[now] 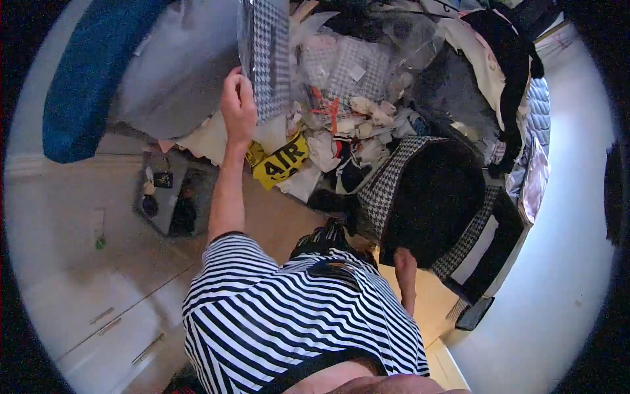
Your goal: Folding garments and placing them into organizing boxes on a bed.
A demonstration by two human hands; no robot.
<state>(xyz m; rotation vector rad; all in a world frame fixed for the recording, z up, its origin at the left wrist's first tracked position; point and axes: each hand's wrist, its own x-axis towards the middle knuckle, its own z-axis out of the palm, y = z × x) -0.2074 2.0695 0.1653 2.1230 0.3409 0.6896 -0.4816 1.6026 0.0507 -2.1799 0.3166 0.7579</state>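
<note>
My left hand is raised at upper left, its fingers closed on the edge of a clear plastic package with black-and-white houndstooth fabric. Low on the right, my right hand is at the near edge of a black-lined houndstooth item, perhaps an open bag or box; its fingertips are hard to make out, so its grip is unclear. Between the hands lies a heap of small clothes, with a yellow piece bearing black lettering. Beyond it are more plastic-wrapped checked fabrics.
A blue padded item stands at far left. Below it are a grey box with small things and white drawers. Black and cream garments hang or lie at upper right, by a pale wall.
</note>
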